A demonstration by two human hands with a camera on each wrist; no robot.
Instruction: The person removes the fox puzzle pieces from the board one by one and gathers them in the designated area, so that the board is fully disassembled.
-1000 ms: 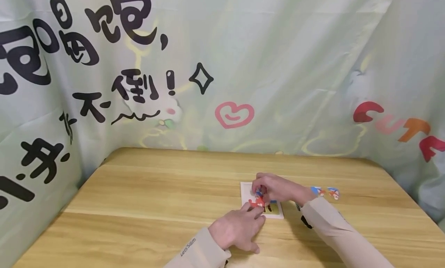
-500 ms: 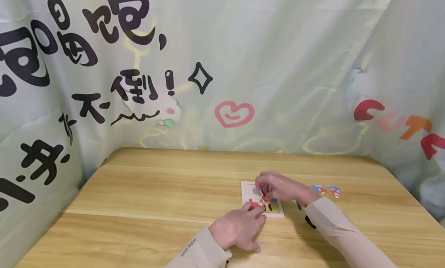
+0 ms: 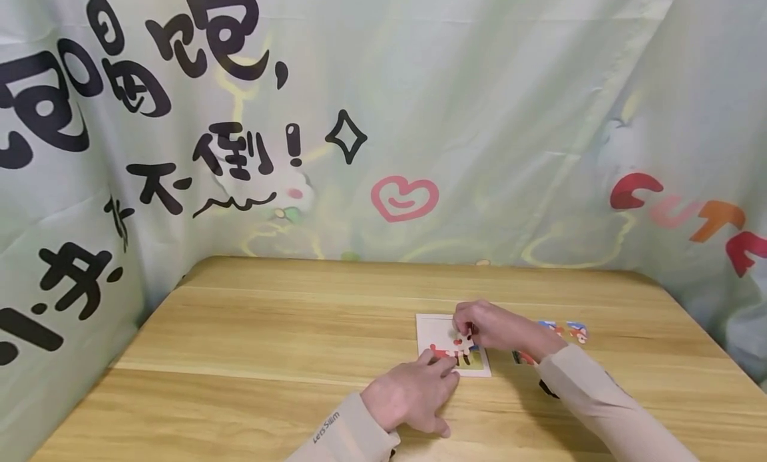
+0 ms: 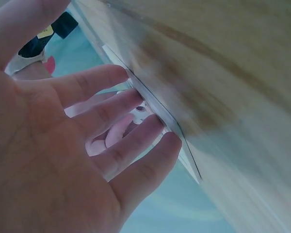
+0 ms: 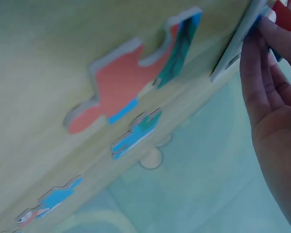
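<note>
A small jigsaw puzzle board (image 3: 429, 329) with a pale border lies on the table, its lower part filled with coloured pieces. My left hand (image 3: 413, 392) lies at its near left edge, fingers stretched and fingertips touching the board. In the left wrist view those fingers (image 4: 131, 150) meet the board's edge. Over the board's right side, my right hand (image 3: 494, 325) pinches a puzzle piece between thumb and fingers. The right wrist view shows red and blue parts of the piece (image 5: 284, 18) at the fingertips; its full outline is hidden.
Loose puzzle pieces lie right of the board: a red and green one (image 5: 119, 73) partly behind my right forearm, and blue ones (image 5: 138, 133) farther back. The wooden table (image 3: 269, 342) ends at a printed curtain (image 3: 479, 116).
My right hand has shifted slightly right over the board with the piece, uncovering more of the board's pale upper area. My left hand has stayed in place.
</note>
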